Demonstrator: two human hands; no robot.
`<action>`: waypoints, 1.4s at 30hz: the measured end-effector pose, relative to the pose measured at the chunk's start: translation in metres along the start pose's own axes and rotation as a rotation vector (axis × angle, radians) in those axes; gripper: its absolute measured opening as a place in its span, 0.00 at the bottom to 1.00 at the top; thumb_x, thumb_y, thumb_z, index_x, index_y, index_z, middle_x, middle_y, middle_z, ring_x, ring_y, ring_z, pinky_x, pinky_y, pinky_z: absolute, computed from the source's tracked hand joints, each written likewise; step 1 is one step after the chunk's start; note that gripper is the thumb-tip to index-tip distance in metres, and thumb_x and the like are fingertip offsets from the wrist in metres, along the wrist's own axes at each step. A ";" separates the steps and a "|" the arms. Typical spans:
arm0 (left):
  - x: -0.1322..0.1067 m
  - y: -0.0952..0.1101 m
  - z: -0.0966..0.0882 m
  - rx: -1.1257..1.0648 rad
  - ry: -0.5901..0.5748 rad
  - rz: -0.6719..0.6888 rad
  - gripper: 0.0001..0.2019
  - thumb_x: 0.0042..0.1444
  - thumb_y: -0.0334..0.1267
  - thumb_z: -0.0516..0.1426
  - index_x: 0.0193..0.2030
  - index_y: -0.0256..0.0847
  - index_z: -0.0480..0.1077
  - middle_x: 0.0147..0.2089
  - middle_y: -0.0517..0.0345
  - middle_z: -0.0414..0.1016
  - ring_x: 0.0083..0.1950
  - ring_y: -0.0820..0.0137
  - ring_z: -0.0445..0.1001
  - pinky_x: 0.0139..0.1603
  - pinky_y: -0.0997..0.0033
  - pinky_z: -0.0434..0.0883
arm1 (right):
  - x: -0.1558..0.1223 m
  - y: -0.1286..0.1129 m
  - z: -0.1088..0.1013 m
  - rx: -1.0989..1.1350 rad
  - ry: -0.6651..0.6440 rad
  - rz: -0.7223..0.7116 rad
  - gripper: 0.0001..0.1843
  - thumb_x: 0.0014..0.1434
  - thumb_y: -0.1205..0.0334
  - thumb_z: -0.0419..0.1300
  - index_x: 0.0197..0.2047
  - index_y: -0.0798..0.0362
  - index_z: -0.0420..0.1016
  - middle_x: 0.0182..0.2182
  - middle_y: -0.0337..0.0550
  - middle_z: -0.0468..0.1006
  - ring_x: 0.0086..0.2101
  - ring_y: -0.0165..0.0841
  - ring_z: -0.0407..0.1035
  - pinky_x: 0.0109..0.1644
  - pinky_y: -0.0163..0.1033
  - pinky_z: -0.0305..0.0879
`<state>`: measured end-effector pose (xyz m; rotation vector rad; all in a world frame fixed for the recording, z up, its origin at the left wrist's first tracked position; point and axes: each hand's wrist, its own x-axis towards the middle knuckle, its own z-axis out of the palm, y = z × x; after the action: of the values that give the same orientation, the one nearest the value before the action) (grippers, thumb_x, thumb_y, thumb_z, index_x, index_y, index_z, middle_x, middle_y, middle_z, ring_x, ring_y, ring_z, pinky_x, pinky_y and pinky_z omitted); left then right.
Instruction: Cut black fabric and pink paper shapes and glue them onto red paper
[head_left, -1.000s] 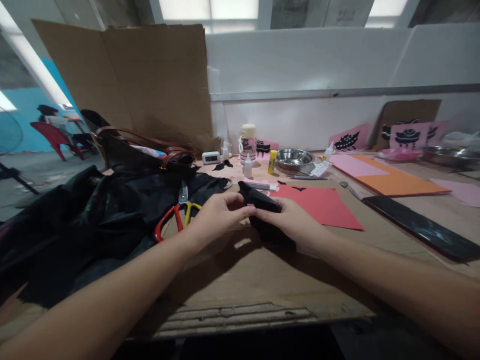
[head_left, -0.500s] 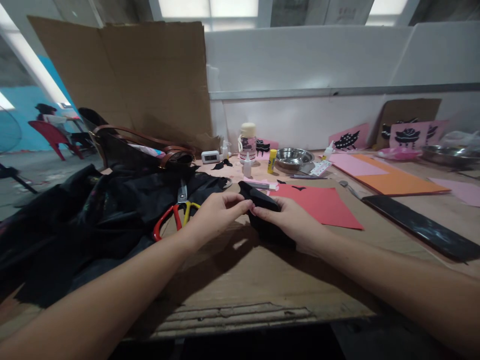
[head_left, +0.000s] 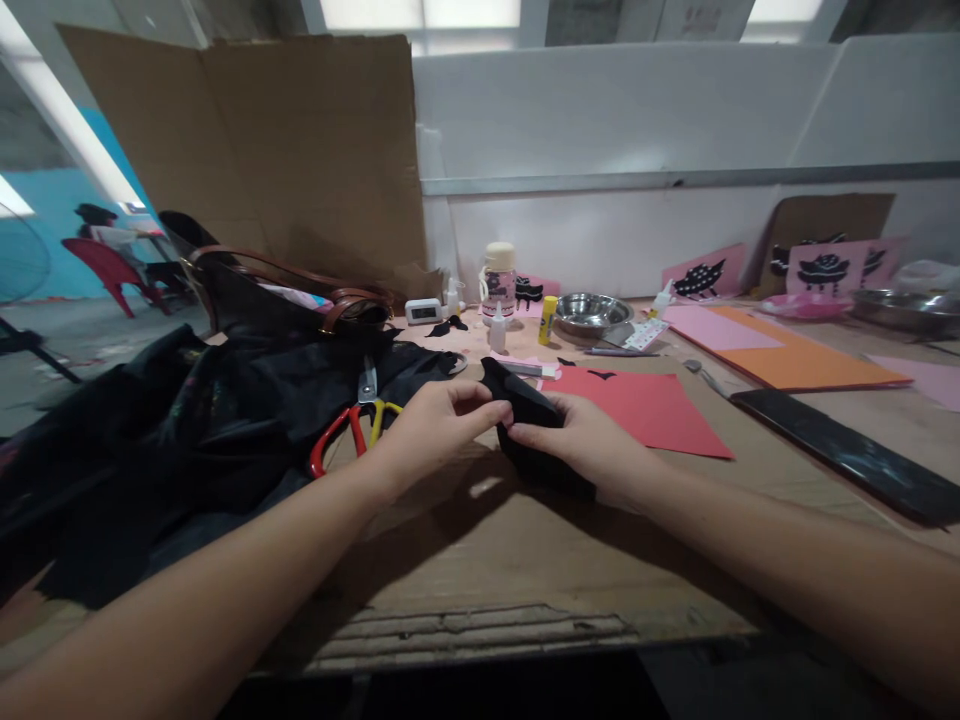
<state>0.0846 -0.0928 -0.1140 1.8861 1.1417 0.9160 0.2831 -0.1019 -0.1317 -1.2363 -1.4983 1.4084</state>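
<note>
A folded piece of black cloth [head_left: 536,455] is held up over the cardboard-covered table between my two hands. My left hand [head_left: 446,430] pinches its near edge with thumb and fingertips. From the other side, my right hand [head_left: 589,440] grips the same piece, its thumb on the front and the other fingers hidden behind. Left of my left hand, scissors [head_left: 366,415] with red and yellow handles lie on a heap of black cloth [head_left: 225,420]. A red paper sheet [head_left: 652,410] lies just beyond my right hand, small black cut-outs near its top edge.
Behind stand a glue stick [head_left: 547,320], a small white bottle [head_left: 497,330], a cream-lidded flask [head_left: 500,275] and a metal bowl [head_left: 592,318]. Orange paper [head_left: 817,360] and a dark phone-like slab [head_left: 847,450] lie right. A cardboard panel [head_left: 315,150] rises at back left.
The view has shifted slightly. The upper part of the black cloth stands a little more upright and shows a wider face; both hands keep nearly the same grip.
</note>
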 end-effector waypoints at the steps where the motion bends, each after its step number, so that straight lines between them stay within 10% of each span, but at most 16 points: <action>1: 0.000 0.000 0.000 -0.003 -0.002 0.002 0.14 0.58 0.50 0.61 0.33 0.40 0.78 0.33 0.60 0.79 0.36 0.67 0.74 0.39 0.70 0.67 | 0.000 0.000 0.000 0.001 -0.005 0.000 0.16 0.55 0.56 0.72 0.47 0.51 0.81 0.36 0.43 0.84 0.32 0.36 0.77 0.36 0.39 0.72; 11: 0.000 0.000 -0.001 -0.041 -0.018 0.041 0.15 0.62 0.50 0.58 0.34 0.41 0.78 0.37 0.59 0.81 0.41 0.67 0.76 0.45 0.69 0.68 | 0.000 0.001 -0.001 0.021 -0.033 -0.002 0.18 0.58 0.48 0.70 0.44 0.53 0.81 0.35 0.44 0.83 0.32 0.35 0.75 0.34 0.36 0.68; 21: 0.000 -0.001 0.001 0.003 -0.001 0.003 0.14 0.56 0.46 0.63 0.26 0.40 0.69 0.25 0.67 0.65 0.28 0.73 0.64 0.31 0.72 0.59 | 0.001 0.004 -0.001 -0.027 -0.048 -0.028 0.15 0.59 0.54 0.69 0.46 0.53 0.81 0.37 0.44 0.83 0.35 0.37 0.77 0.38 0.38 0.70; 42: 0.004 -0.007 -0.002 -0.076 -0.030 0.039 0.22 0.62 0.57 0.56 0.37 0.39 0.79 0.39 0.55 0.82 0.43 0.63 0.77 0.48 0.65 0.70 | 0.002 0.002 0.000 -0.033 -0.025 -0.054 0.14 0.56 0.51 0.70 0.39 0.52 0.81 0.30 0.38 0.80 0.29 0.32 0.72 0.34 0.36 0.65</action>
<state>0.0816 -0.0865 -0.1180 1.8607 1.0416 0.9369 0.2828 -0.1000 -0.1339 -1.1934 -1.5664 1.3728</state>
